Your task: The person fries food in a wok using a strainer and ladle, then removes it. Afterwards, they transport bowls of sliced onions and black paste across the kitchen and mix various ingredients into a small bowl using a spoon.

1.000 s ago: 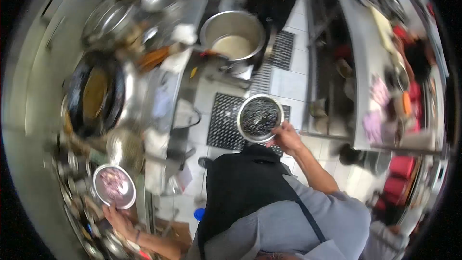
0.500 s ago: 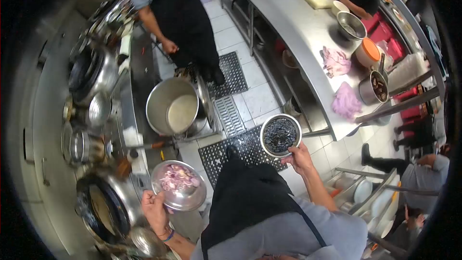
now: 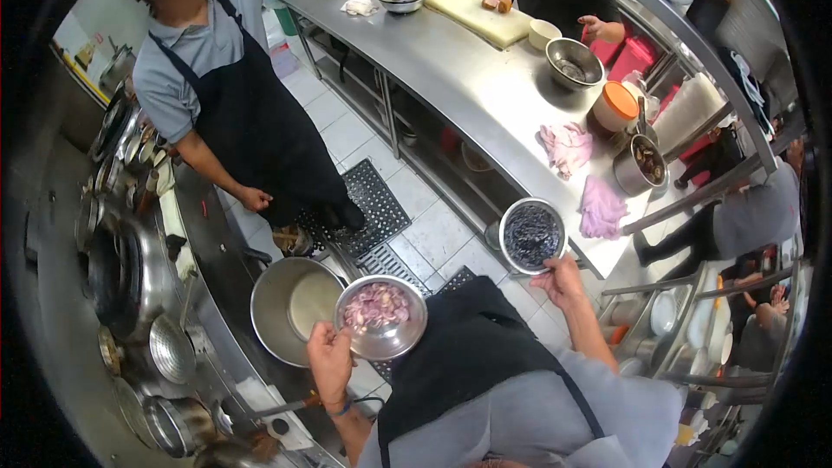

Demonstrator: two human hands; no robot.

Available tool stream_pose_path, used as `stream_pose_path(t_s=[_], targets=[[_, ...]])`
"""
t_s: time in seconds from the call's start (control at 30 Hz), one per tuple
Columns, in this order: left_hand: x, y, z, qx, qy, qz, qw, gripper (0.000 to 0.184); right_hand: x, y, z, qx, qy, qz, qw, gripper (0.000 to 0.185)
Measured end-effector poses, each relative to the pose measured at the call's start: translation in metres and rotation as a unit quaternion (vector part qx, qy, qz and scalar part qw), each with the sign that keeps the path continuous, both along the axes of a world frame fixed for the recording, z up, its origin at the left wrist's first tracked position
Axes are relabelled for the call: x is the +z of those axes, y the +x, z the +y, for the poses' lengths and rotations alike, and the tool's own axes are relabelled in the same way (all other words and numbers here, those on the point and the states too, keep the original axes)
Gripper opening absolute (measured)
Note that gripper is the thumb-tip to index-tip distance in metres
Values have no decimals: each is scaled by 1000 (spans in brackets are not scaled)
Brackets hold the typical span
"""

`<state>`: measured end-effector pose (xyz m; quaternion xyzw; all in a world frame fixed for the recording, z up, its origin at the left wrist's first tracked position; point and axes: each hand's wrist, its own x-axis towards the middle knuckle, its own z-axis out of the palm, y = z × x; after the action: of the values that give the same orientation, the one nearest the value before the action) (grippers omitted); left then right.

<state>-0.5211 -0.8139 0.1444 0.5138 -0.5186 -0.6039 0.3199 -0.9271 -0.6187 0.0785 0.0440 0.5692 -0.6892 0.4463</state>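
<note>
My left hand [image 3: 331, 357] is closed on the rim of a shallow metal bowl [image 3: 400, 338]. Chopped purple-pink pieces, possibly onion [image 3: 378, 305], lie inside it. This bowl overlaps the right side of a tall, wide metal pot [image 3: 277, 329], which has pale contents or a pale bottom. In my right hand [image 3: 562, 281] I grip the edge of a smaller round metal bowl [image 3: 562, 227]. A dark, glossy mass [image 3: 530, 238] fills that bowl, and I cannot tell what it is. It hangs beside the corner of the steel table.
A person in a black apron [image 3: 234, 95] stands beyond the pot. The steel table [image 3: 485, 95] bears a cutting board [image 3: 472, 17], bowls, pink cloths [image 3: 600, 208] and a saucepan [image 3: 640, 165]. Another person works behind it. Stove pots [image 3: 130, 269] line the left; a dish rack [image 3: 676, 295] is right.
My view has turned rightward. The bowl with purple pieces has moved up and right, now overlapping the tall pot. My right hand still holds the dark-filled bowl, now nearer the table. The aproned person's arm is raised.
</note>
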Motion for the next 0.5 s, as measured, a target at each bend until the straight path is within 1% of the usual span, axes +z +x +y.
stream_pose_path(t_s=[0.03,0.13,0.2,0.37,0.47,0.5], targets=[[-2,-7,-13,-9,11,15,1000,18,5,-2,-9,-19,-11,-4,1000,45],[-3,-28,-48,-36,13,7,999,17,13,-13,-37,-62,-31,-4,998,44],[5,-49,-71,-38,27,11,999,17,16,-28,-57,-77,-32,6,996,44],[21,-108,-126,-49,17,47,998,16,26,-81,-129,-71,-40,33,996,40],[38,-154,-163,-46,21,16,999,16,23,-122,-182,-61,-50,52,995,37],[33,-167,-178,-42,14,25,999,17,21,-135,-200,-57,-49,61,995,37]])
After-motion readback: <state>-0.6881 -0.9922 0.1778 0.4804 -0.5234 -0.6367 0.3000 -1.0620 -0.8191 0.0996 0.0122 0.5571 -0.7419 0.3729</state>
